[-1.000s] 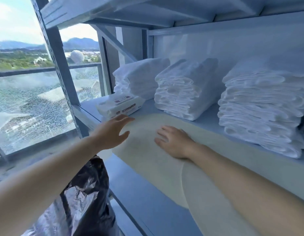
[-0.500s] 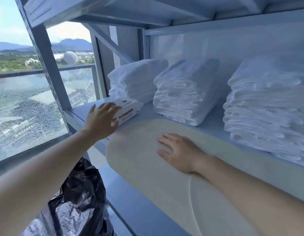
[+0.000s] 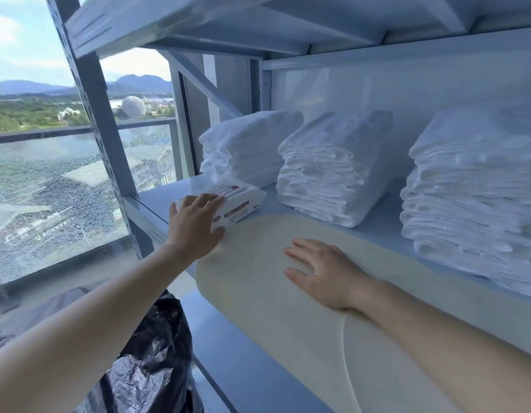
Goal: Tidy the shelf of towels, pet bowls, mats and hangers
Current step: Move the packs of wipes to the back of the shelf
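Note:
A cream mat (image 3: 258,281) lies along the front of the pale blue shelf (image 3: 163,195), its rounded left end overhanging the edge. My right hand (image 3: 320,272) rests flat on the mat, fingers straight. My left hand (image 3: 195,222) lies on the near end of a white wet-wipe pack (image 3: 243,204), fingers over its top and thumb at its side. The pack sits at the mat's far left corner. Three stacks of folded white towels stand behind: left stack (image 3: 249,147), middle stack (image 3: 332,165), right stack (image 3: 475,198).
A black plastic bag (image 3: 157,353) hangs below the shelf at the left. A perforated steel upright (image 3: 94,93) frames the shelf's left side, with a cracked glass balcony panel (image 3: 49,210) beyond. Another shelf board (image 3: 258,22) runs close overhead.
My left hand has reached forward from above the mat's left end onto the wet-wipe pack. My right hand stays flat on the mat.

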`<state>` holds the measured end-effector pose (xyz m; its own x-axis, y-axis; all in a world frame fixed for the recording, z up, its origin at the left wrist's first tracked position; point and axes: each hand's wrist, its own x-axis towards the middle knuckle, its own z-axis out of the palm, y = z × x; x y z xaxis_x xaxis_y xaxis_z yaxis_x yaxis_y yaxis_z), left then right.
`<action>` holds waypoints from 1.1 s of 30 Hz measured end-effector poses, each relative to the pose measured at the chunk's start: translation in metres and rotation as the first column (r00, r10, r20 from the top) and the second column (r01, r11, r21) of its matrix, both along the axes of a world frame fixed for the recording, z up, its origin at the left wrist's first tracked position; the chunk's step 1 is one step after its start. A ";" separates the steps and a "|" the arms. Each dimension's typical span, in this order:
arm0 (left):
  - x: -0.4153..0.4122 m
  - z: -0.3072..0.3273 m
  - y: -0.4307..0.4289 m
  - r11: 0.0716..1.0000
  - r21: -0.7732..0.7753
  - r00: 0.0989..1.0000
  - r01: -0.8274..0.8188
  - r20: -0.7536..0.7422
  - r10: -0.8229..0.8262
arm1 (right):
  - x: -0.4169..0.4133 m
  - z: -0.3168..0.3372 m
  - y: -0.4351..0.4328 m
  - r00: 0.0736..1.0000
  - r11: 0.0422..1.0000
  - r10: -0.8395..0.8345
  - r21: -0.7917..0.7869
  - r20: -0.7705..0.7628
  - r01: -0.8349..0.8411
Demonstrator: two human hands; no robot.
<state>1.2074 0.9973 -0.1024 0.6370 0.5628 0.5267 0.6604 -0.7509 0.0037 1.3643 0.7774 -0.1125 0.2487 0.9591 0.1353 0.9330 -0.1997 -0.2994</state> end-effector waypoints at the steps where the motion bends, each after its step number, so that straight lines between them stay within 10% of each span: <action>1: -0.001 0.002 0.002 1.000 -0.014 1.000 0.001 0.008 -0.001 | 0.000 0.000 0.000 1.000 1.000 -0.001 0.001 -0.003 0.001; 9: -0.004 0.009 0.015 0.968 -0.242 0.997 0.062 -0.026 -0.070 | 0.001 -0.002 0.001 1.000 1.000 -0.002 0.008 0.008 0.002; 25: 0.015 0.033 -0.036 0.992 0.104 0.997 0.072 -0.036 -0.069 | 0.009 -0.003 0.000 0.988 0.979 -0.151 0.138 -0.017 0.151; 33: -0.001 0.020 -0.043 0.937 0.036 0.935 0.347 -0.090 -0.343 | 0.017 -0.006 -0.002 0.971 0.952 -0.236 0.193 -0.039 0.239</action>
<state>1.2069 0.9543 -0.0826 0.8290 0.2751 0.4869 0.3575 -0.9302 -0.0830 1.3814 0.7758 -0.1184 0.4697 0.8272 0.3083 0.8608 -0.3515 -0.3681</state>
